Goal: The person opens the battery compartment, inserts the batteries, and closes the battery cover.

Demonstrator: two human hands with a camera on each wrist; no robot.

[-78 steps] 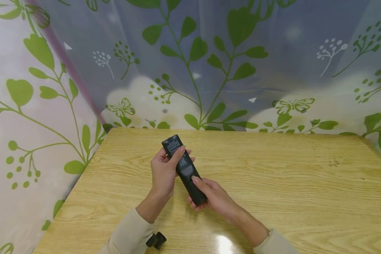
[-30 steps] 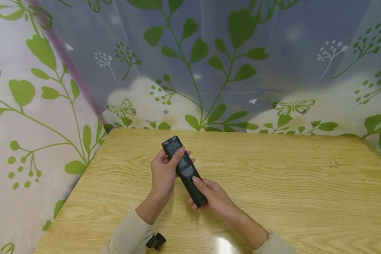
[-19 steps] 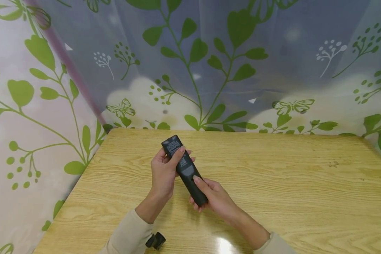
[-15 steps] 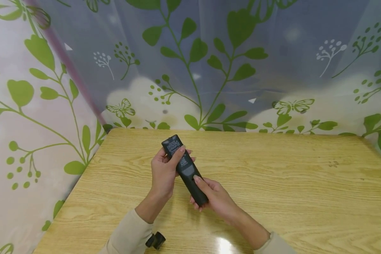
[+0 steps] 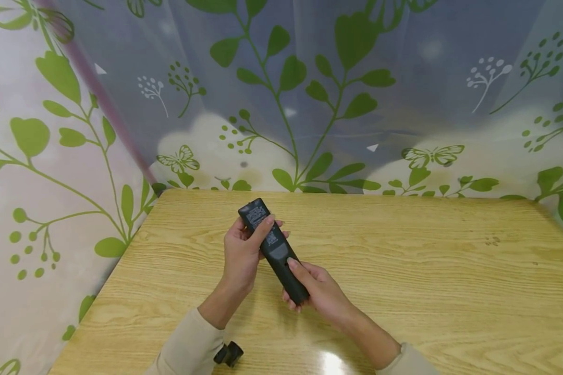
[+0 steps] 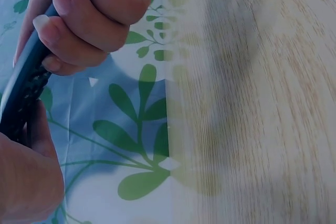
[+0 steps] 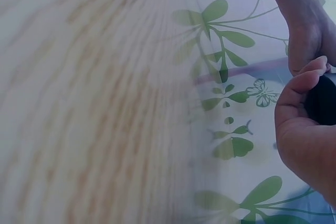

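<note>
A black remote control (image 5: pixel 278 253) is held back side up in the head view, tilted from upper left to lower right above the table. White printed labels show on its upper half. My left hand (image 5: pixel 241 252) grips that upper half, thumb across the back and fingertips showing past the far edge. Around the lower end curls my right hand (image 5: pixel 321 291), its thumb pressing the back beside a small dark notch and its fingers underneath. From the left wrist view, raised buttons (image 6: pixel 32 85) show on the remote's underside. In the right wrist view only its dark end (image 7: pixel 321 100) shows.
The wood-grain table (image 5: pixel 427 271) stretches to the right and front of the hands. Behind it hangs a leaf-patterned cloth (image 5: pixel 338 120), with another patterned panel (image 5: pixel 70 172) at left. A black wrist-camera mount (image 5: pixel 228 354) sits by the left cuff.
The right thumb has slid slightly down and right along the remote's back, and the dark notch beside it shows more. The left hand keeps nearly the same hold.
</note>
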